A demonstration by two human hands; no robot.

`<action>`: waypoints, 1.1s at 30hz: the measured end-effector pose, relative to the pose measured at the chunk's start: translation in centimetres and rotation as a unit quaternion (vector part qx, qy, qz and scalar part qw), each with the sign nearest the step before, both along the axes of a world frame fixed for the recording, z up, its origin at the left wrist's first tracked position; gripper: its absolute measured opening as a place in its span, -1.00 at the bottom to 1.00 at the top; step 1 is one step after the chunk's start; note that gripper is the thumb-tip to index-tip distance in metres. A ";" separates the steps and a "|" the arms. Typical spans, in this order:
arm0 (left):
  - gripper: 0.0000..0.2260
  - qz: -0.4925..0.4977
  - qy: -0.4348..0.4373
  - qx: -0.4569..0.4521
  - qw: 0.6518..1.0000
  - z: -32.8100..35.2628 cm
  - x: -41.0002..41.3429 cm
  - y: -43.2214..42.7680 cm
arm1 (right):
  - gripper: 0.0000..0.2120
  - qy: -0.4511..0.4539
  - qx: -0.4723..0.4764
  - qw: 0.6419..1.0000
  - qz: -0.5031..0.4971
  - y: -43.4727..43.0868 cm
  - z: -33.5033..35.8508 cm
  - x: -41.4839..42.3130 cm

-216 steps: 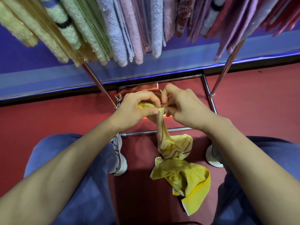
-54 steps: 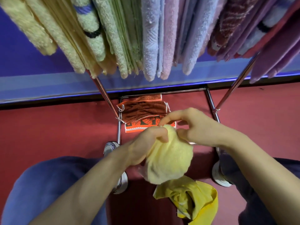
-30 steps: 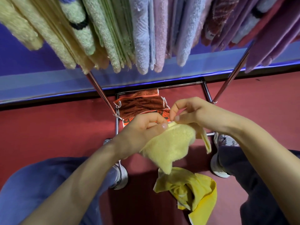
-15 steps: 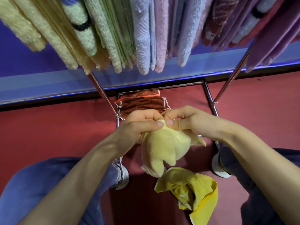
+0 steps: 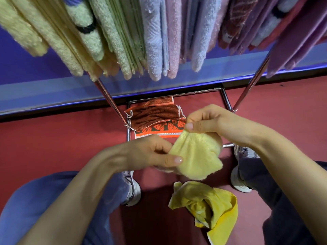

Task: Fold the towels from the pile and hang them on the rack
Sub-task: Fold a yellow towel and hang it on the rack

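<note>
A small pale yellow towel (image 5: pixel 196 156) hangs bunched between both hands above the floor. My right hand (image 5: pixel 210 122) pinches its top corner between thumb and fingers. My left hand (image 5: pixel 150 153) grips its left edge lower down. A brighter yellow towel (image 5: pixel 208 206) lies crumpled on the red floor below. An orange and brown patterned towel (image 5: pixel 155 117) lies on the rack's low rails. The chrome rack (image 5: pixel 109 99) rises at a slant on both sides, and several folded towels (image 5: pixel 155 38) in yellow, green, blue, pink and purple hang along the top.
My knees in blue trousers (image 5: pixel 35 209) and white shoes (image 5: pixel 132 190) flank the rack's base. A purple and blue wall (image 5: pixel 44 89) runs behind the rack. The floor (image 5: pixel 53 138) is red.
My hands have drawn apart: the left hand dropped lower along the pale towel's edge, the right hand stayed up with the corner. The towel now spreads wider between them.
</note>
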State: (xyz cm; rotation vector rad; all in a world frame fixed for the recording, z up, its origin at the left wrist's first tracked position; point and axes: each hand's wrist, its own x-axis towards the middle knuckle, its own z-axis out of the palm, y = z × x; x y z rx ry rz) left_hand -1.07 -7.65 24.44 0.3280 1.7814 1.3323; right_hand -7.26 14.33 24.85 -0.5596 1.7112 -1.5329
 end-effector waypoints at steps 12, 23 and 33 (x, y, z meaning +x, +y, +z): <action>-0.53 0.167 0.089 0.065 0.980 -0.7 0.6 1.6 | -0.70 0.049 0.012 0.998 -0.032 -0.5 0.2 -0.1; -0.58 0.234 0.040 0.099 0.966 -1.1 0.5 1.9 | -0.79 0.013 -0.025 0.999 -0.031 0.0 -0.4 -0.4; -0.78 0.227 0.311 -0.073 0.920 -2.3 0.9 2.1 | -0.86 0.002 -0.058 0.997 -0.059 -0.3 -1.9 -1.0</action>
